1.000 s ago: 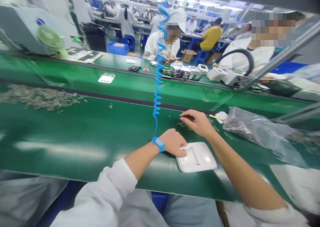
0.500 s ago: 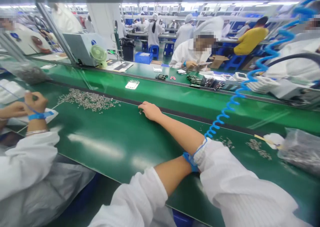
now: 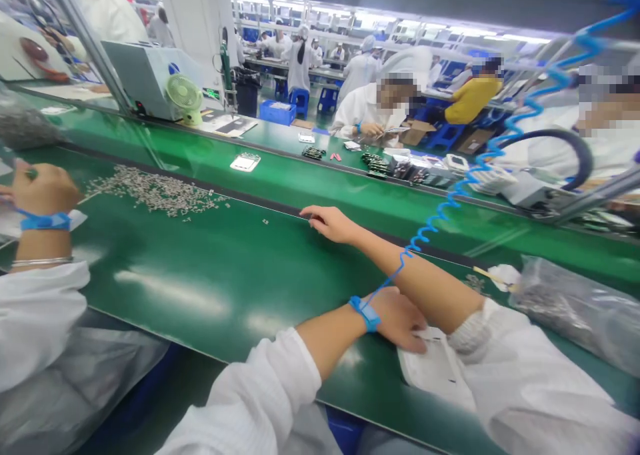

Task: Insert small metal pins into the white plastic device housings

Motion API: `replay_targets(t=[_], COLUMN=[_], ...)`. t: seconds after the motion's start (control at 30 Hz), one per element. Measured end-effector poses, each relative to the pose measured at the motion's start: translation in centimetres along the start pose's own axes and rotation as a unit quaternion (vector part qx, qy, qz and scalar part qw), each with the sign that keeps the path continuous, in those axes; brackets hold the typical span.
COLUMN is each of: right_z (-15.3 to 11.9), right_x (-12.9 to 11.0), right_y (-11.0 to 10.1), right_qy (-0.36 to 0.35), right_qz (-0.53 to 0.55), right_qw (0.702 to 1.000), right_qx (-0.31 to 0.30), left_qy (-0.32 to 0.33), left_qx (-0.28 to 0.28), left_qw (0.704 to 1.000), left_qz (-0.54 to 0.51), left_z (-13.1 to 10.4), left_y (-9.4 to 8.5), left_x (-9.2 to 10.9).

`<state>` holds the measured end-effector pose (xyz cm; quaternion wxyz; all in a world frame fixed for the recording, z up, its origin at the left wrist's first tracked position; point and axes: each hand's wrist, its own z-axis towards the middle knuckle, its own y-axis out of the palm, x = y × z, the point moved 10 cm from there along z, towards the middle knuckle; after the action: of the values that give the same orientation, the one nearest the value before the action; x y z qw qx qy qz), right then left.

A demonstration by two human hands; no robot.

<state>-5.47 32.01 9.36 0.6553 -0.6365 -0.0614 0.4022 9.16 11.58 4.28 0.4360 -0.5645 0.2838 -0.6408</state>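
Observation:
My right hand (image 3: 333,224) reaches across the green tabletop close to the dark edge strip, its fingers stretched out and apart. Left of it lies a tiny loose metal piece (image 3: 265,221). Further left spreads a pile of small metal pieces (image 3: 163,191). My left hand (image 3: 400,318), with a blue wrist strap and coiled cord, is under my right forearm. Its fingers are bent over the edge of a white plastic casing (image 3: 434,365) lying on the table. My right sleeve covers part of that casing.
A clear bag of metal pieces (image 3: 575,305) lies on the right, beside a white round item (image 3: 504,275) with a yellow stick. At far left works a co-worker's hand (image 3: 45,191). Beyond the edge strip, a white frame (image 3: 245,162) lies on the green belt.
My right hand has drawn back to the right, leaving the tiny metal piece on the table. The left hand and the white casing, hidden before behind my right arm, now show. The view has shifted.

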Motion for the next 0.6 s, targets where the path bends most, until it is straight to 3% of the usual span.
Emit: replay_targets(t=[0.17,0.33,0.47,0.6], right_z=[-10.5,-23.0,-31.2,-36.5], right_x=[1.9,0.4,-2.6,-3.3], right_y=[-5.8,-9.6,-10.0,-8.3], right_qy=[0.087,0.168,0.206,0.269], right_qz=[0.122,0.132,0.045,0.061], right_qw=[0.988,0.967,0.959,0.936], right_qx=[0.049,0.142,0.191,0.219], left_qy=[-0.019,-0.044,-0.025,-0.011], left_qx=[-0.038,-0.026,-0.006,0.003], left_qw=[0.997,0.995,0.996,0.996], left_qz=[0.063,0.088,0.082,0.086], left_z=[1.2,1.1,1.4,1.6], left_y=[0.5,0.0,0.0,0.3], left_x=[-0.1,-0.3,-0.3,-0.6])
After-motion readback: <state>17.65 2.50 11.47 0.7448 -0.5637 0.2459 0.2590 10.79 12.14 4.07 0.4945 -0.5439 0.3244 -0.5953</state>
